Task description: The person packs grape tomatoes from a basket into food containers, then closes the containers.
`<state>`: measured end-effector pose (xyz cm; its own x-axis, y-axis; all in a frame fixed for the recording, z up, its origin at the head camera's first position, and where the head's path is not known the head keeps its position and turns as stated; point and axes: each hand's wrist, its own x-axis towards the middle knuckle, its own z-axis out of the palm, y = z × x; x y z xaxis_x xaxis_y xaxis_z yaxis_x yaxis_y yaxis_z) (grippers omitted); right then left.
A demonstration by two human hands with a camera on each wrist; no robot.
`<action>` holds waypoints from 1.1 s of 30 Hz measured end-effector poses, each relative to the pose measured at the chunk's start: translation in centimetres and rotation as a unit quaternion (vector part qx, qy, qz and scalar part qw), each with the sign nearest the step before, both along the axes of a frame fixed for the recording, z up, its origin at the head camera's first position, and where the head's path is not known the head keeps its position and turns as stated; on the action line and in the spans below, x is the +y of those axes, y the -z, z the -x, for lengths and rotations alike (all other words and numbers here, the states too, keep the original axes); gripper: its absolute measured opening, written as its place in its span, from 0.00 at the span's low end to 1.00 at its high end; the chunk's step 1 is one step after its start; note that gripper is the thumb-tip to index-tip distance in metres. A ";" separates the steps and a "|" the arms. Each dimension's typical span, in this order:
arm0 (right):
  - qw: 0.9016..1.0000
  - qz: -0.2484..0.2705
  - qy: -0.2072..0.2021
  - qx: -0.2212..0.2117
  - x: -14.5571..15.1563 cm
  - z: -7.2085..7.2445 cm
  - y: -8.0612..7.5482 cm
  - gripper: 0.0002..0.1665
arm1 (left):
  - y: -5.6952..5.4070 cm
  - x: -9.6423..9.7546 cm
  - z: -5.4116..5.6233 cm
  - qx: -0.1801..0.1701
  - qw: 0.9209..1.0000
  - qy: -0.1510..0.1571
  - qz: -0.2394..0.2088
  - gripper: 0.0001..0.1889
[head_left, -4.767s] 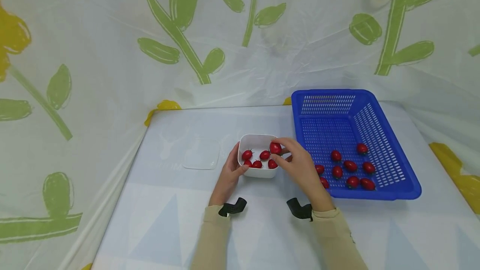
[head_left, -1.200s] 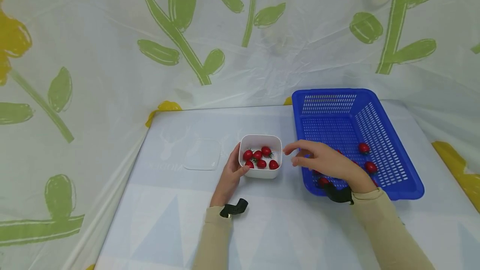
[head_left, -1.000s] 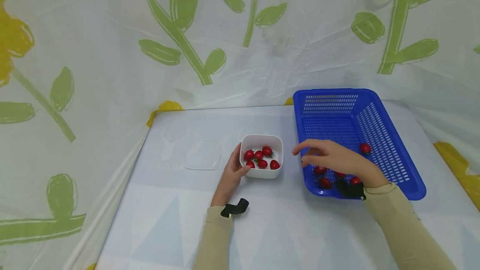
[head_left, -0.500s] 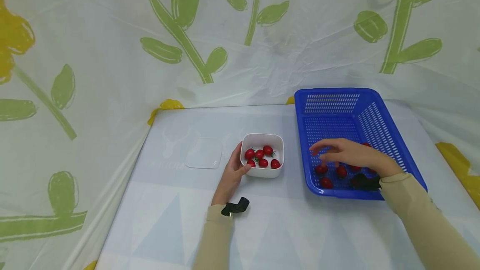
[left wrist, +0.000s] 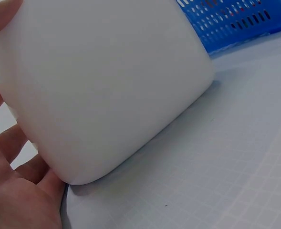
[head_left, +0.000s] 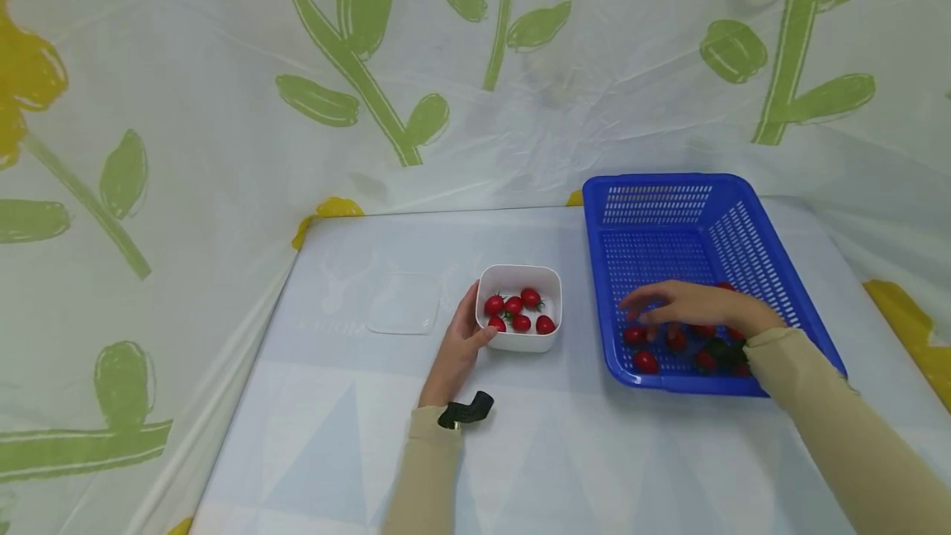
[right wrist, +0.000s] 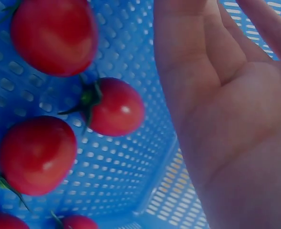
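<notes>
My left hand point(head_left: 451, 357) holds a small white plastic container point(head_left: 520, 343) by its left side, thumb at the front rim and fingers along the wall. Several cherry tomatoes point(head_left: 531, 298) lie inside it. In the left wrist view the container's smooth wall point(left wrist: 111, 90) fills the middle. Over the blue basket point(head_left: 650, 254), my right hand point(head_left: 698, 305) reaches down with loosely bent fingers, the tips close above a cherry tomato point(head_left: 635, 335). The right wrist view shows a bare palm point(right wrist: 240, 114) beside several tomatoes point(right wrist: 54, 36); its fingertips are out of that view.
A clear flat lid point(head_left: 404, 304) lies left of the container on the pale tablecloth point(head_left: 416, 469). More tomatoes sit in the front half of the basket, some hidden under my right hand and wrist. A flower-printed sheet point(head_left: 609, 64) hangs behind the table.
My right hand has put its tomato in the container, then moved right and lowered into the basket. My left hand has kept its hold on the container.
</notes>
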<state>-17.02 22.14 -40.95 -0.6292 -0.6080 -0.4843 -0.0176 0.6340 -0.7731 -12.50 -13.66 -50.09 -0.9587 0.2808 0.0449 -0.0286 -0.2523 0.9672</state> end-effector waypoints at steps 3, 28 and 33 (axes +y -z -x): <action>1.000 -0.013 -0.002 -0.002 0.1 0.1 0.4 0.25 | 0.8 0.1 0.3 0.002 1.000 -0.002 -0.007 0.37; 0.997 -0.072 -0.028 -0.012 -0.9 0.2 1.7 0.24 | -0.2 0.0 -0.2 -0.004 1.000 -0.002 -0.005 0.37; 0.995 -0.093 -0.036 0.027 -1.2 0.2 1.9 0.22 | -0.4 0.1 -0.2 -0.003 1.000 0.000 -0.002 0.37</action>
